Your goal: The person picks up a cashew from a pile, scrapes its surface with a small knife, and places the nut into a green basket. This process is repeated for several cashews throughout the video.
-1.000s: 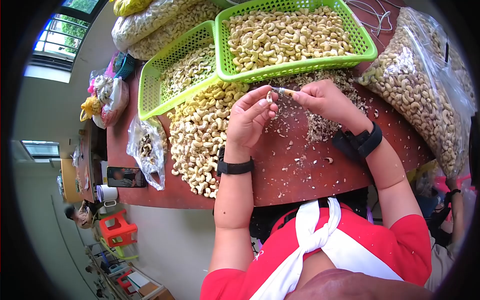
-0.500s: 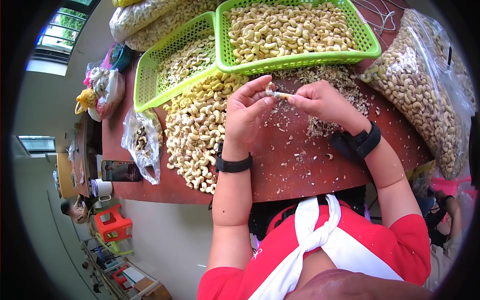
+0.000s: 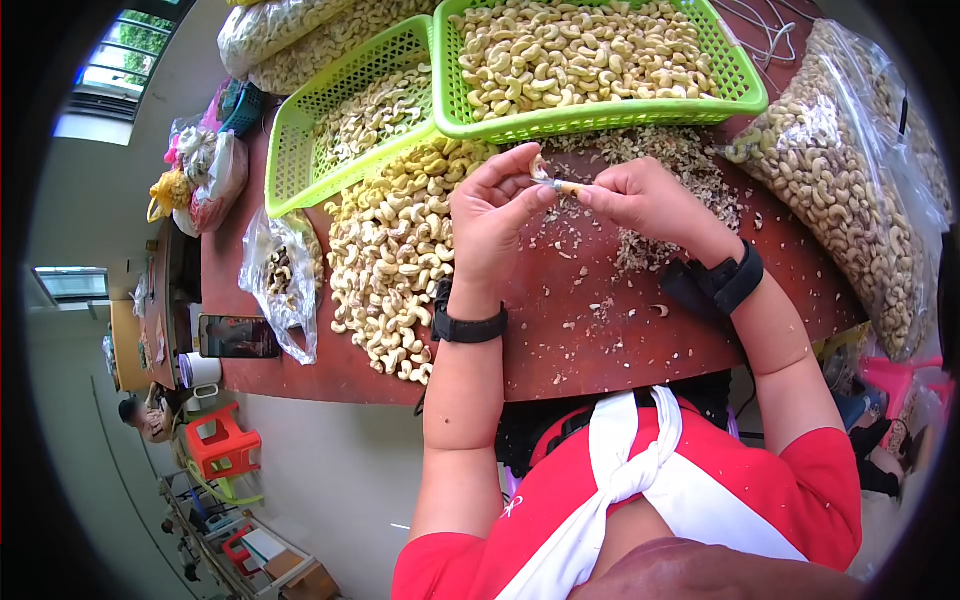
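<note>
My left hand (image 3: 497,215) pinches a small cashew (image 3: 539,168) between thumb and fingers above the red table. In my right hand (image 3: 645,205) is a short knife (image 3: 568,188) with a light handle, its tip touching the nut. A heap of cashews (image 3: 390,270) lies to the left of my left hand. Behind my hands stands a green basket (image 3: 600,118) full of cashews, with crumbled skins (image 3: 690,180) in front of it. Another green basket (image 3: 290,170), partly filled, is at the left.
A large clear bag of cashews (image 3: 840,170) leans at the right. A plastic bag with dark pieces (image 3: 283,285), a phone (image 3: 238,336) and a mug (image 3: 200,371) are at the left. Beyond are a red stool (image 3: 222,442) and other people at both sides.
Both hands stay in nearly the same place, the knife tip still at the nut. The nut's angle in my left fingers has changed slightly. The view has shifted a little.
</note>
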`<state>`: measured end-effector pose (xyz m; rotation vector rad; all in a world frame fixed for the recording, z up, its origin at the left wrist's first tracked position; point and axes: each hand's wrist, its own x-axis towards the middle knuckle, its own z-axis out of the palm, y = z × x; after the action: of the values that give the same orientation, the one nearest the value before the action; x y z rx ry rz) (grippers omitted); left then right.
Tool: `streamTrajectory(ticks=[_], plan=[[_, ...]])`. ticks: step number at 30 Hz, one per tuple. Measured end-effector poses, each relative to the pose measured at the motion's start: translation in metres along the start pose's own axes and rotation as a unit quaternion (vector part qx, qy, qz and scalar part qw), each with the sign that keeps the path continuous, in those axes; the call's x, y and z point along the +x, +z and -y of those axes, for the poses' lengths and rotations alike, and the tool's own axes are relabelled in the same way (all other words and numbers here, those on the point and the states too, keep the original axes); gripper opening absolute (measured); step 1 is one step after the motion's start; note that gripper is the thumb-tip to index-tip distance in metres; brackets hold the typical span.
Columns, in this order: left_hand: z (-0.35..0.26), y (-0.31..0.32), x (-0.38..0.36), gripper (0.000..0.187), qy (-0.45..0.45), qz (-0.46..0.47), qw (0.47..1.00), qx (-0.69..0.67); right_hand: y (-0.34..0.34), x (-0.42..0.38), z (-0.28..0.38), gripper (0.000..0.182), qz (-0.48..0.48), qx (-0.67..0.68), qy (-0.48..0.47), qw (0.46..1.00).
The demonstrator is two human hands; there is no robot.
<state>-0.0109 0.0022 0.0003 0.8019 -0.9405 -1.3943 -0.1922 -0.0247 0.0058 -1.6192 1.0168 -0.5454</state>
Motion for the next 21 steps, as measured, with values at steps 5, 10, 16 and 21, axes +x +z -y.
streamTrajectory(ticks=[5, 10, 16, 21], plan=[[0.0037, -0.0044, 0.0005, 0.038, 0.014, 0.029, 0.999, 0.017, -0.001, 0.0006, -0.0007, 0.04, 0.008, -0.009, 0.005, 1.0], [0.0015, -0.0017, -0.0016, 0.034, -0.005, 0.026, 0.999, 0.038, -0.0009, 0.0001, 0.0013, 0.039, -0.004, -0.041, 0.002, 0.999], [0.0019, 0.0014, -0.0024, 0.033, -0.016, 0.006, 0.997, 0.081, -0.0006, -0.0008, 0.0033, 0.038, -0.019, -0.05, -0.002, 0.999], [0.0038, -0.0052, -0.001, 0.033, -0.058, 0.011, 0.998, 0.02, -0.0017, -0.0006, 0.0024, 0.037, -0.012, -0.046, 0.013, 0.999]])
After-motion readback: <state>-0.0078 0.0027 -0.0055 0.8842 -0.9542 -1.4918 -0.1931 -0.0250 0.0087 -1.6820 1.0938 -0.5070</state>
